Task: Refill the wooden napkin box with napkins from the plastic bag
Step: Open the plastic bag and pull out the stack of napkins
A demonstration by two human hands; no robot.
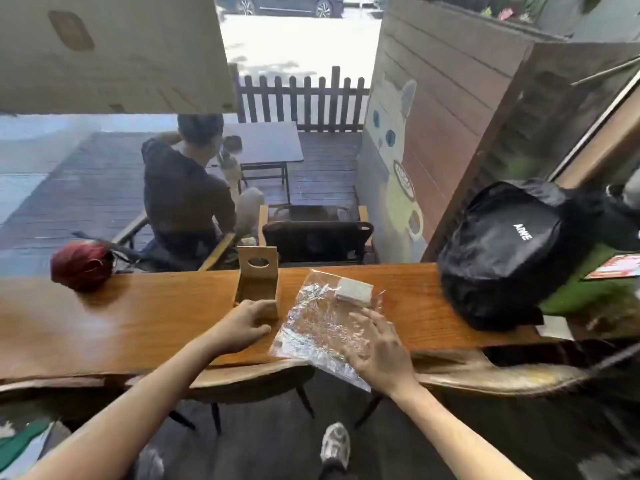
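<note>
Head view, ordered from the wearer outward. Lowest in the frame, a pale sneaker (335, 445) stands on dark flooring between two bare forearms that reach up to a long wooden counter (104, 327). The right hand (375, 351) lies palm down, fingers spread, on the near part of a clear plastic bag (322, 327); it presses on the film rather than closing around it. The bag lies flat and crinkled, its near corner overhanging the counter's front edge. Inside, at the far end, sits a small stack of white napkins (354, 290). The left hand (242, 323) rests on the counter with its fingers against the near lower edge of the wooden napkin box (257, 284); whether they actually grip the wood appears uncertain, as motion blur softens the contact. The box stands just left of the bag, with an open cavity toward the viewer and a tall back panel pierced by an oval slot. Farther along the counter, a red knitted item (81, 265) lies at left and a black backpack (502, 251) at right. Beyond the counter, a seated person (187, 195) faces away on a wooden deck, near a dark table (266, 143) and a picket fence (301, 98).
</note>
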